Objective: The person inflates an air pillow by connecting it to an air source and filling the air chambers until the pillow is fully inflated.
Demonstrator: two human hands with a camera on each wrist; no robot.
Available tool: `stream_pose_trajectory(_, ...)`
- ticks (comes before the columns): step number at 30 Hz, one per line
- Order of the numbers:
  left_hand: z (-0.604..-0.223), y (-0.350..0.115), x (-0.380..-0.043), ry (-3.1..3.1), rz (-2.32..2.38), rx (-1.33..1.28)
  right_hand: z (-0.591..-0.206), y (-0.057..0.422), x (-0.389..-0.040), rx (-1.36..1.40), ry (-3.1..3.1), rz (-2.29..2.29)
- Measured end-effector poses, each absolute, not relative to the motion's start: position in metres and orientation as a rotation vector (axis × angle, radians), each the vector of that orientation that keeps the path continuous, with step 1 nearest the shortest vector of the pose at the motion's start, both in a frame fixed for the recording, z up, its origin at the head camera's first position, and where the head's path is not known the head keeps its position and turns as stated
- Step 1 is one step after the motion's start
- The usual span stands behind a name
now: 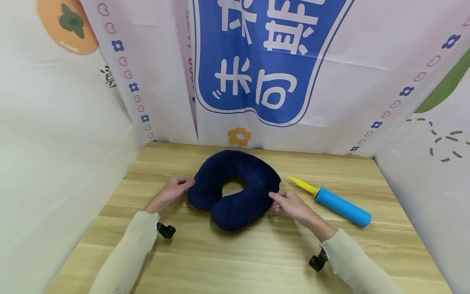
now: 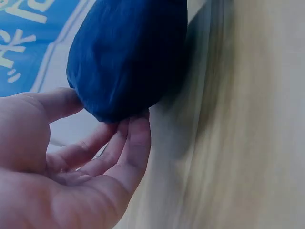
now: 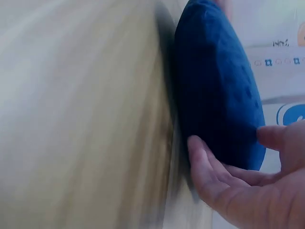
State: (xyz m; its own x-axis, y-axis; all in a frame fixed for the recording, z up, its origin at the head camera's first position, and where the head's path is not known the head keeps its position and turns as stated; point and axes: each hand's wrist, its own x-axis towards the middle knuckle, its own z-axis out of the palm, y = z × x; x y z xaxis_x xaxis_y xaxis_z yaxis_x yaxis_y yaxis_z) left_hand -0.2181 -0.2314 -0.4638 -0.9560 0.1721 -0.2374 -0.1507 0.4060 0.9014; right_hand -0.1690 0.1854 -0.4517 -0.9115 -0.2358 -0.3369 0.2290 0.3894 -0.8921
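A dark navy, plush U-shaped neck pillow is in the middle of the head view, its opening facing the near left. At its left side my left hand pinches the edge; in the left wrist view the thumb is on one face of the pillow and the fingertips are under the other. My right hand grips the right side, and the right wrist view shows thumb and fingers on opposite faces of the pillow. Whether its underside touches the table cannot be told.
To the right of the pillow lies a blue hand pump with a yellow nozzle, on the wood-grain table. Printed white cloth hangs behind the table's far edge, with white sheets along both sides.
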Motion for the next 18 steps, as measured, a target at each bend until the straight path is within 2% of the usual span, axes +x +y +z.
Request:
stream_pose_trajectory(9, -0.462, -0.220, -0.180, 2.266, 1.682, 0.123, -0.450, 0.180, -0.206, -0.006, 2.496, -1.443)
stream_pose_trajectory(18, -0.461, -0.211, -0.160, 2.615, 1.355, 0.169, -0.456, 0.169, -0.230, -0.146, 2.722, -1.221)
